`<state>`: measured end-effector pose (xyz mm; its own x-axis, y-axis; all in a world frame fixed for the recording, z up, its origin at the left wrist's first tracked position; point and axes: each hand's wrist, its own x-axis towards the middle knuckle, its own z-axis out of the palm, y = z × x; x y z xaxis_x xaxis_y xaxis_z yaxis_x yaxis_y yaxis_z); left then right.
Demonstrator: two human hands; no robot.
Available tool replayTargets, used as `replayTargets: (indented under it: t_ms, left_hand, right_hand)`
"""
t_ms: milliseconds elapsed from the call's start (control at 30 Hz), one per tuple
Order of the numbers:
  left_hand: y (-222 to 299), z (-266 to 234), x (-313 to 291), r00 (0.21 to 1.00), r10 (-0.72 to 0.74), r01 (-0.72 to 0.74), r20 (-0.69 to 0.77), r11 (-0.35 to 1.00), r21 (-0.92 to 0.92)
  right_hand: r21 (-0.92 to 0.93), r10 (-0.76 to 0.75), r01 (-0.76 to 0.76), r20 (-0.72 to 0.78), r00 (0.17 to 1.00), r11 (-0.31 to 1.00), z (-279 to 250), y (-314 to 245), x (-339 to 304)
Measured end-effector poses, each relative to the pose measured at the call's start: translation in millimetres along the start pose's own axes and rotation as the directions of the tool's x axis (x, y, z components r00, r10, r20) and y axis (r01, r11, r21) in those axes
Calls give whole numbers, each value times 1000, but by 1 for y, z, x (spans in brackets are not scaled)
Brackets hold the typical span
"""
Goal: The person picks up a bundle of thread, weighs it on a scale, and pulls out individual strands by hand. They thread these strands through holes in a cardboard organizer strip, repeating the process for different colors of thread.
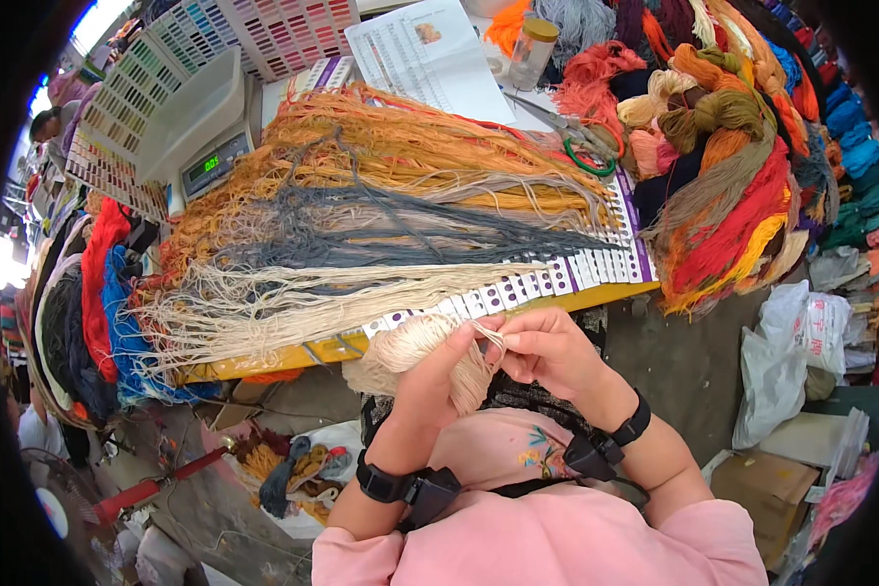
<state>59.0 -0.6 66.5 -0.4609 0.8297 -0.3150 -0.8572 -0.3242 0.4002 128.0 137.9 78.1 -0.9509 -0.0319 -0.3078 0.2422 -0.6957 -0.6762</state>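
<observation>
A cream thread skein (415,344) is in my left hand (438,379), held just in front of the table's near edge. My right hand (549,354) pinches some strands drawn from the skein's right end, fingertips close to those of my left hand. Beyond my hands lie long rows of loose threads: cream ones (313,305) nearest, dark grey ones (391,223) behind, and orange-gold ones (361,132) farthest. Their right ends lead to a white thread card (557,278) with a row of dark punched holes.
A digital scale (215,166) with a white tray stands at the back left before colour charts (190,49). Green- and red-handled scissors (591,151), a printed sheet (425,49) and a jar (533,54) are at the back. Coloured skeins (723,146) heap up at right.
</observation>
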Motion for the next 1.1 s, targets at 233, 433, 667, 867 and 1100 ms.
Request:
replayTargets:
  t_ms: [233,433,667,867,1100]
  left_hand:
    - [0,6,0,993,64,-80,100,983,162]
    - [1,9,3,997,49,-44,-60,996,72]
    - [-2,4,5,996,43,-36,-74,995,98]
    - [-1,8,6,997,56,-47,-59,989,139]
    - [-2,16,8,974,18,11,-225,992,128]
  right_hand:
    - [-146,-19,15,-23,1000,989,1,-3,-1]
    - [-144,-20,17,-17,1000,989,0,-3,-1]
    - [-276,-19,-2,-75,997,961,1,-3,1]
    - [-240,-121,89,-123,985,967,-4,1,0]
    - [2,-296,299,-129,946,954,-13,16,1]
